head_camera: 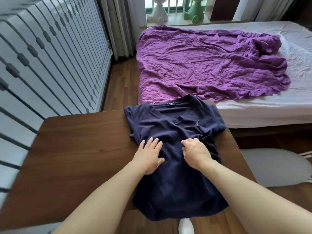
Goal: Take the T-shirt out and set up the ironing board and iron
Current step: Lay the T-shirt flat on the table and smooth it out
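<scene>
**Navy T-shirt laid out on the wooden surface**

The only things carrying anything here are the brown wooden surface [76,149], which bears the T-shirt [177,179], and the bed [270,114] beyond it, which holds a crumpled purple sheet [211,65].

The T-shirt lies front up along the right half of the surface, collar toward the bed and hem drooping over the near edge. It is dark navy with short sleeves, a V-neck with a short placket, a label inside the collar and a small stitched logo on the chest. Creases gather across its middle.

My left hand [150,156] rests flat on the cloth, fingers spread. My right hand [196,153] sits just beside it, fingers curled and bunching the fabric under their tips.
</scene>
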